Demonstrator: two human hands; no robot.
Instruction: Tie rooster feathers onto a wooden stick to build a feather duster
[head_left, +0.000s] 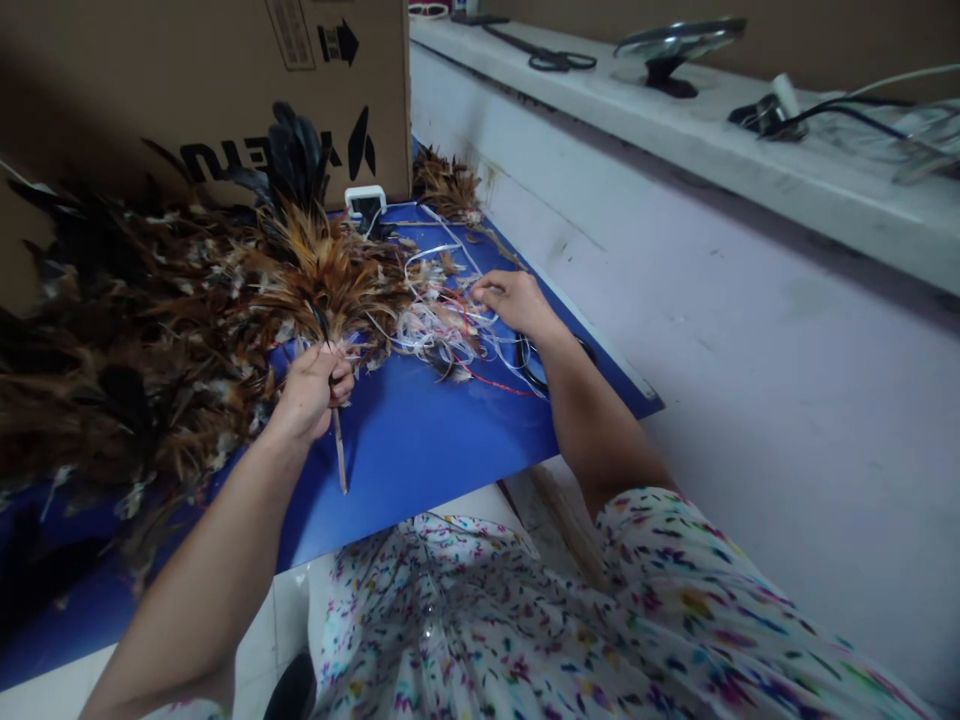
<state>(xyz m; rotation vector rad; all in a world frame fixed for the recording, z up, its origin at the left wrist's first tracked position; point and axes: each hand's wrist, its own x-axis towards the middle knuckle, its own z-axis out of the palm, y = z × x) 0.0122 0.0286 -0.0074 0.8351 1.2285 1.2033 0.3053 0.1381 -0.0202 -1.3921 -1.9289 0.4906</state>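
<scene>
My left hand [311, 385] is closed around the thin wooden stick [340, 460] of a feather duster, just under its brown and black feathers [319, 265]. The stick's lower end points down toward me, and the feathers fan upward. Off to the right, my right hand [517, 300] has its thumb and fingers pinched together on a strand at the edge of a tangle of white and red plastic string [435, 330]. A large heap of loose brown feathers [150, 350] lies to the left of the duster.
Under everything is a blue tabletop [427, 440]. A cardboard box [225, 80] stands behind the feathers, with a white-framed object [366, 203] before it. Along the right wall, a ledge [600, 95] carries scissors [559, 60], a round mirror-like stand [675, 45] and cables [847, 110].
</scene>
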